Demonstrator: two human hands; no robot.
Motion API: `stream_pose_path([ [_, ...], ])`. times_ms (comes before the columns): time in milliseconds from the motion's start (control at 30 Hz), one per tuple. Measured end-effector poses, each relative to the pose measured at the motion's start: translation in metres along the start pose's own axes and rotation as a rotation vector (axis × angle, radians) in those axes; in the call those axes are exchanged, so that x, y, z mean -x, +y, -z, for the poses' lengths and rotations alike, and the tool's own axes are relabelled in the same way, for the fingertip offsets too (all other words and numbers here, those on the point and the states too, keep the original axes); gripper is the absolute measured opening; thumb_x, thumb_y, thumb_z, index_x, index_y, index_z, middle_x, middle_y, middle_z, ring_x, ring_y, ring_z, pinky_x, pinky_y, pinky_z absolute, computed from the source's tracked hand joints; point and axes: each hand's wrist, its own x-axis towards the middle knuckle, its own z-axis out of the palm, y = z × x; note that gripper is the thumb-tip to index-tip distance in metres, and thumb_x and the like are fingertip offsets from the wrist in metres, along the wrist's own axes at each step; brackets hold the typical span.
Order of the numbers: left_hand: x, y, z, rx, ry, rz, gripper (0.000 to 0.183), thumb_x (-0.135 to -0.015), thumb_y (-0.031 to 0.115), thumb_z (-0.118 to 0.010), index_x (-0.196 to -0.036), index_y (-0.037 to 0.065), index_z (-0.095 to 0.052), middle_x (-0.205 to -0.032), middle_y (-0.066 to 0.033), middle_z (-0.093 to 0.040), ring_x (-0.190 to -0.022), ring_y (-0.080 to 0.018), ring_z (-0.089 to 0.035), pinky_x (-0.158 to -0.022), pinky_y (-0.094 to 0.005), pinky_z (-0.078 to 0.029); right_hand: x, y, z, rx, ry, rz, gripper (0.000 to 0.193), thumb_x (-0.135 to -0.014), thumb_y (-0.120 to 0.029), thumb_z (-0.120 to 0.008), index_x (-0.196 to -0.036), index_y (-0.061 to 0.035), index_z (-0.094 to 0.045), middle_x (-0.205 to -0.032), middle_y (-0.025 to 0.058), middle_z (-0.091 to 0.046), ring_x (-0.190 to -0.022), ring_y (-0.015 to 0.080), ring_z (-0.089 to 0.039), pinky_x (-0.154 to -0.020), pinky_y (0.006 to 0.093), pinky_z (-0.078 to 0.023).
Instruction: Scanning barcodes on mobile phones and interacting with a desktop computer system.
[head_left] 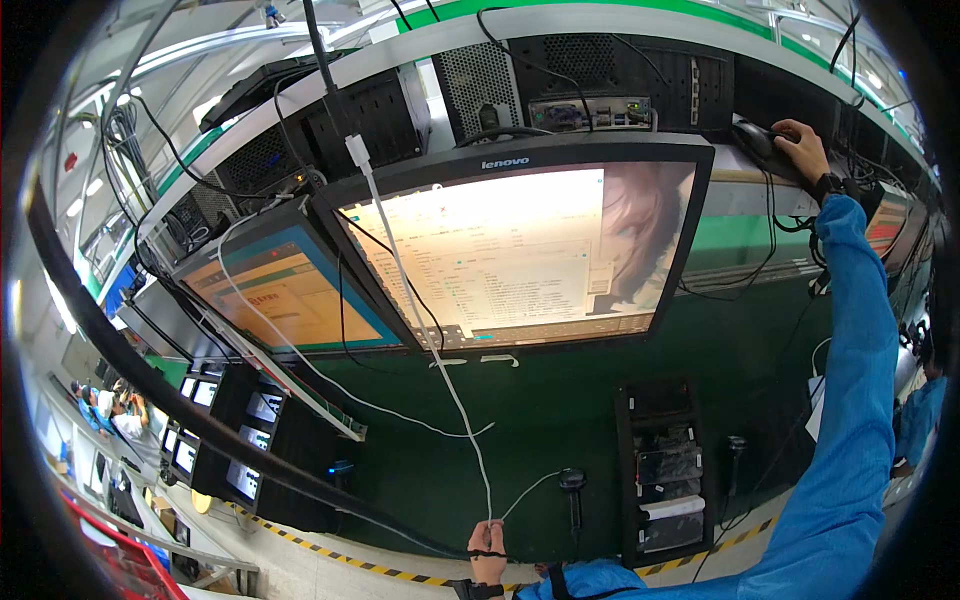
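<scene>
My left hand (488, 552) is at the lower middle, its fingers pinched round a white cable (445, 375). This cable hangs from a white plug on a black lead above the large monitor (500, 250) and runs down across the lit screen. A thick black cable (250, 455) crosses the view and passes over the fingers of that hand. Far up at the right, my right hand (803, 150) reaches to a shelf with bent fingers on the end of a black computer mouse (757, 138). Its palm side is hidden.
A black tray (625, 470) of several wrapped phones lies on the dark green bench (420, 470). Black handheld scanners (572, 485) stand either side of it. A second monitor (290, 295) leans at left, near a rack of small lit screens (250, 440). Computer cases (600, 75) line the shelf.
</scene>
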Motion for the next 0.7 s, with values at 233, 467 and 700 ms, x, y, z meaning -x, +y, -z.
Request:
stream_pose_path([
  [233,0.002,-0.025,-0.009,0.273,0.071,-0.128,0.023,-0.095,0.016,-0.054,-0.108,-0.004,-0.056,-0.094,-0.0095,-0.066,-0.087,-0.0141,-0.062,-0.080,-0.0269,-0.047,-0.001,0.000,-0.002,0.014,0.008,-0.003,0.035,-0.076,-0.022,-0.066,-0.107,-0.0045,-0.067,-0.103,0.0127,-0.069,-0.100,0.0231,-0.065,-0.090,0.0306,-0.048],
  [467,0.004,-0.019,-0.006,0.155,0.069,-0.125,0.022,-0.095,0.015,-0.053,-0.108,-0.003,-0.055,-0.095,-0.0101,-0.066,-0.087,-0.0151,-0.062,-0.079,-0.0273,-0.047,-0.003,0.005,-0.003,-0.045,-0.012,0.012,0.035,-0.076,-0.021,-0.066,-0.107,-0.0040,-0.067,-0.105,0.0128,-0.069,-0.101,0.0233,-0.065,-0.091,0.0305,-0.048],
  [700,0.005,-0.019,-0.005,0.154,0.063,-0.110,0.022,-0.095,0.016,-0.054,-0.108,-0.002,-0.056,-0.097,-0.0108,-0.066,-0.089,-0.0168,-0.063,-0.081,-0.0285,-0.048,-0.004,0.004,-0.001,0.037,-0.008,0.015,0.037,-0.077,-0.022,-0.066,-0.110,-0.0048,-0.066,-0.109,0.0143,-0.068,-0.105,0.0260,-0.064,-0.094,0.0330,-0.047],
])
